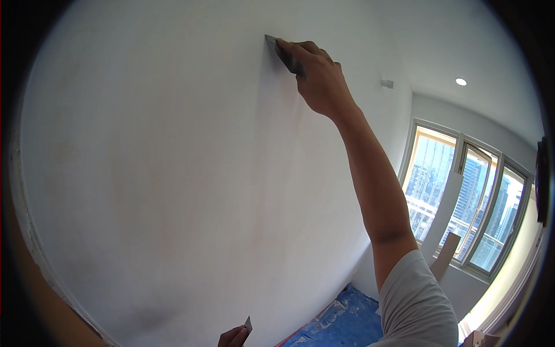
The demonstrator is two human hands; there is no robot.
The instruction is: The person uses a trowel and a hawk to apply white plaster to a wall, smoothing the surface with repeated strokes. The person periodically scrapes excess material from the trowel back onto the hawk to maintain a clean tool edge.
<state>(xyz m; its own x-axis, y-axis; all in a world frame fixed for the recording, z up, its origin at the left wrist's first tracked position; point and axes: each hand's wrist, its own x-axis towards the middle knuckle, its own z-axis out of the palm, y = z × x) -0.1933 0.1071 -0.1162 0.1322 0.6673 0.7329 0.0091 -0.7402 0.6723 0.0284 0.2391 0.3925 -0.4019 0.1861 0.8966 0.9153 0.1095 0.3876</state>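
My right arm reaches high up a white wall (173, 144). In my right hand (317, 72) is a putty knife (283, 55), gripped by its dark handle, its blade edge against the plaster. A damp-looking greyish strip with faint pinkish patches runs down the wall below the blade. Low at the bottom edge, only the fingers of my left hand (233, 337) show, closed on a small scraper (248, 325) with its metal corner pointing up. The rest of that hand and tool is cut off by the picture's edge.
Blue sheeting (338, 321) with whitish smears covers the floor at the wall's foot. To the right are windows (462, 191), one sash tilted out, with long boards (445, 257) leaning before them. A round ceiling light (461, 82) glows above. The wall ends at a rough left edge.
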